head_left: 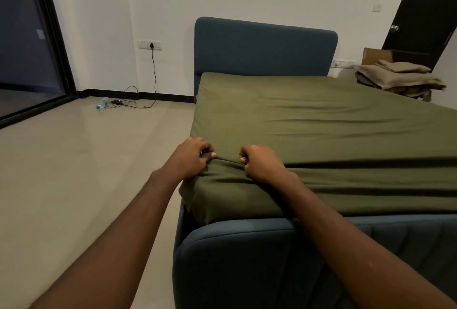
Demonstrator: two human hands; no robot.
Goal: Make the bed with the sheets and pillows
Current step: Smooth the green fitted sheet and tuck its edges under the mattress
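Both hands, the left hand (191,158) and right hand (259,163), pinch a raised fold of the green sheet (309,123) at the near left corner of the bed (247,247); the sheet's long axis runs away toward the headboard (264,46), with spare folded linen (398,76) far right.

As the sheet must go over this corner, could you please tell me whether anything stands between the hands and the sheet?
Nothing visible does. The left hand and right hand grip the green sheet at the near mattress corner; the folded beige linen lies far off to the right.
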